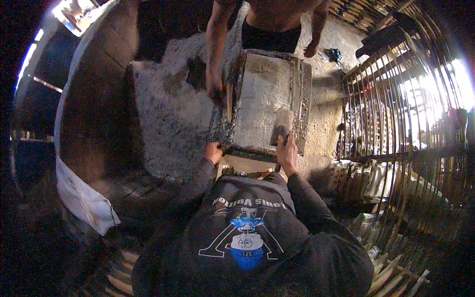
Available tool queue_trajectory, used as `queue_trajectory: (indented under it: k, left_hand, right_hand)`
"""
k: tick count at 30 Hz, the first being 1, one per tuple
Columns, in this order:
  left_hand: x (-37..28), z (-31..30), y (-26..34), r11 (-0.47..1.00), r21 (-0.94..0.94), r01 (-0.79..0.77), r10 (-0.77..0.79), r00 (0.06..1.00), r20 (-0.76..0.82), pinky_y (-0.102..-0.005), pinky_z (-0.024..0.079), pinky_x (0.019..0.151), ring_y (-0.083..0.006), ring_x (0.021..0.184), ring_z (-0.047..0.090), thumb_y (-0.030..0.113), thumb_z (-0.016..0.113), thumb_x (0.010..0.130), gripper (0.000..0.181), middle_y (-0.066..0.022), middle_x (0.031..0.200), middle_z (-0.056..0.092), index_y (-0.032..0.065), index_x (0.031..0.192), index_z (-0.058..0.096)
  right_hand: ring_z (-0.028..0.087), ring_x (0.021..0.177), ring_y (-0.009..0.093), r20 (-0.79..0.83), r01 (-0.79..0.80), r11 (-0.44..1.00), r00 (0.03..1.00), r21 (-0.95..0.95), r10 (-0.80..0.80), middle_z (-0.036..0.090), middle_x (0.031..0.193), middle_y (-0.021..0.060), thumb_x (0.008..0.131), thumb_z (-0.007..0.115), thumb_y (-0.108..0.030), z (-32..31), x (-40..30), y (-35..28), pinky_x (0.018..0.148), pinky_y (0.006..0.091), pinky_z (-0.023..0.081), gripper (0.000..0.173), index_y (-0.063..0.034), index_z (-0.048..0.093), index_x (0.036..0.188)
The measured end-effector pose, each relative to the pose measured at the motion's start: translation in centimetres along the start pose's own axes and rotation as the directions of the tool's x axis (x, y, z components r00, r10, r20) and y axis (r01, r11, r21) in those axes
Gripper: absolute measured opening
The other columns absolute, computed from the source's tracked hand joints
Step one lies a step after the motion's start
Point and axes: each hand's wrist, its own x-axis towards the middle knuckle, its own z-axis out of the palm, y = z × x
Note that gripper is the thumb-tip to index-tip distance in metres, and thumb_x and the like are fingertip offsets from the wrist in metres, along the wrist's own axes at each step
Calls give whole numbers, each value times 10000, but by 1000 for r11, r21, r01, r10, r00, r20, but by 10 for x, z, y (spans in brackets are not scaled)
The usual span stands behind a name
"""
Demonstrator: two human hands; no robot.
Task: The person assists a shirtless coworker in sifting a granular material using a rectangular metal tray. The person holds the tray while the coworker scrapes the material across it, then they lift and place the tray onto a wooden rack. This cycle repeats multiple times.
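In front of me is a rectangular pale slab (256,107) within a dark, crusted frame (302,107). My left hand (213,153) grips the frame's near left corner, its fingertips partly hidden. In my right hand (287,154) is a grey, block-headed tool (282,122) that looks like a mallet. Its head lies over the slab's near right part, and whether it touches the surface I cannot tell. A short piece of its dark handle shows below my fist.
Across the frame stands a co-worker, whose hand (215,89) is by a pale wooden stick (229,104) along the left rim. A rough pale block (174,107) is at left. Slatted bamboo screening (393,111) lines the right side. A white sheet (87,200) hangs at far left.
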Motion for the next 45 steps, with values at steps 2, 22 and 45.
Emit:
queue_trajectory:
  k: [2, 22, 45]
  left_hand:
    - [0, 10, -14, 999, -15, 48, -47, 997, 56, -433, 459, 643, -359, 708, 606, 278, 662, 770, 300, -227, 794, 634, -15, 833, 660]
    - [-42, -4, -21, 672, -678, 299, -321, 942, 97, -289, 471, 590, -133, 641, 573, 170, 587, 871, 184, -68, 725, 614, -9, 914, 606]
    - [-54, -2, 22, 643, -737, 209, -513, 832, -212, -332, 429, 536, -116, 614, 537, 221, 605, 871, 214, -32, 727, 595, 24, 955, 607]
  right_hand:
    - [556, 954, 438, 95, -66, 977, 992, -204, 87, 570, 1070, 263, 883, 513, -294, 9, 13, 7, 775, 474, 449, 424, -52, 450, 1225]
    - [564, 627, 159, 28, -171, 846, 983, 505, 182, 591, 754, 62, 746, 594, -205, -36, 52, -34, 584, 330, 471, 416, -49, 558, 1130]
    - [572, 1011, 244, 738, -766, 209, 642, 608, 207, 572, 1116, 104, 936, 409, -407, -106, -17, 118, 815, 353, 468, 510, -16, 471, 1257]
